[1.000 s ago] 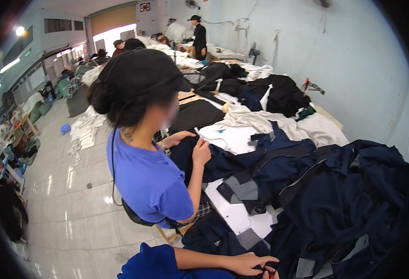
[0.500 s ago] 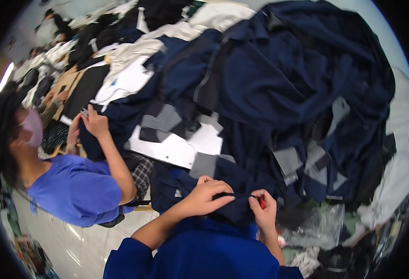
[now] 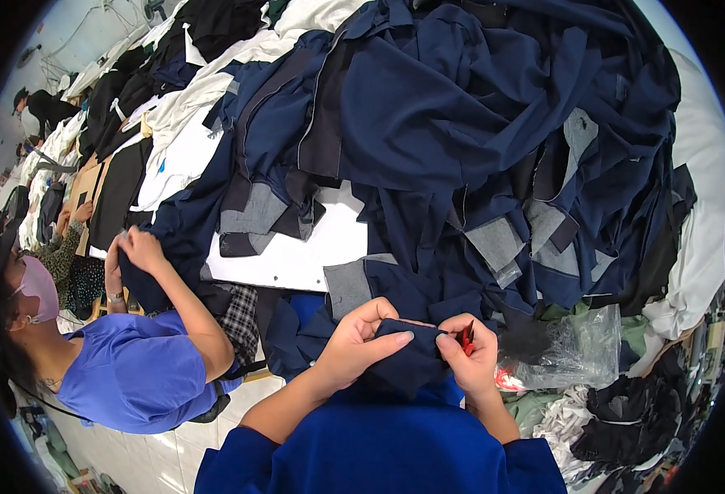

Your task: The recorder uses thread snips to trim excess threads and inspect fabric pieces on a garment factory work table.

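Note:
Both my hands stretch the edge of a navy garment piece (image 3: 412, 362) between them, close in front of my body. My left hand (image 3: 361, 344) pinches it, thumb on top and fingers behind the cloth. At the other end of the edge, my right hand (image 3: 471, 362) grips the cloth between thumb and finger. Tucked in that right hand is a small red tool (image 3: 467, 336); its kind is mostly hidden by the fingers. Beyond my hands, more navy cloth with a grey patch (image 3: 348, 288) lies at the table edge.
A large heap of navy garments (image 3: 445, 115) covers the table, with a white board (image 3: 280, 255) partly under it. To my left, a co-worker in a purple shirt (image 3: 148, 370) handles dark cloth. A clear plastic bag (image 3: 577, 350) and cloth scraps (image 3: 564, 420) lie at right.
The cloth edge between my hands is raised and spread flatter, and my left thumb now lies over it. The view has shifted, and the co-worker's hands have lowered.

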Available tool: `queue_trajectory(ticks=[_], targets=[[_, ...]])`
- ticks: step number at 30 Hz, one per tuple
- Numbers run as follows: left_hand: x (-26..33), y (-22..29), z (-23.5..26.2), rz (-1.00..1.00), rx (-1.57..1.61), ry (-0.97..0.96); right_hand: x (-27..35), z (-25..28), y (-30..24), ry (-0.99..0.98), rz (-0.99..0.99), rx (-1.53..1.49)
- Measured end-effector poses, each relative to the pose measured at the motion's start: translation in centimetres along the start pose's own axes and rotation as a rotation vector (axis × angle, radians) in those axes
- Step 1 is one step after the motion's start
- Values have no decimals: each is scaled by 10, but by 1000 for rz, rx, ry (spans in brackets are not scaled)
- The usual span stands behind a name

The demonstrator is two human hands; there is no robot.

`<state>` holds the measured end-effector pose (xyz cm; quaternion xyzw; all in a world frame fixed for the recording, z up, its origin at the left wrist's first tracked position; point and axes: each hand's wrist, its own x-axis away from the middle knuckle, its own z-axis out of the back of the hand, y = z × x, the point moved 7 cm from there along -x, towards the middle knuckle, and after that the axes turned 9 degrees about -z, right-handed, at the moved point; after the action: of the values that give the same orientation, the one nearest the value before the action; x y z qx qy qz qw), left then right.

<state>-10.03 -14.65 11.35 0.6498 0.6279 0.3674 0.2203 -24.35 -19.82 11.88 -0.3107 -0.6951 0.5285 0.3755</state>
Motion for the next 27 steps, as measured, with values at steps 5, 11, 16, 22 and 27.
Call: queue_trajectory(ticks=[5,11,16,22,27], targets=[[0,1,5,-12,32,13,-6,-6,-5,-22,-35,-83],[-1,5,7,-54,9,12,-14,-11,-10,-75,-54,-126],[-2,7,5,-76,-17,9,-15,-10,-10,-39,-69,-94],[-3,8,5,-87,-27,-1,-17,-9,-11,-46,-43,-87],[-3,9,2,-88,-40,15,-17,-9,-11,-48,-51,-82]])
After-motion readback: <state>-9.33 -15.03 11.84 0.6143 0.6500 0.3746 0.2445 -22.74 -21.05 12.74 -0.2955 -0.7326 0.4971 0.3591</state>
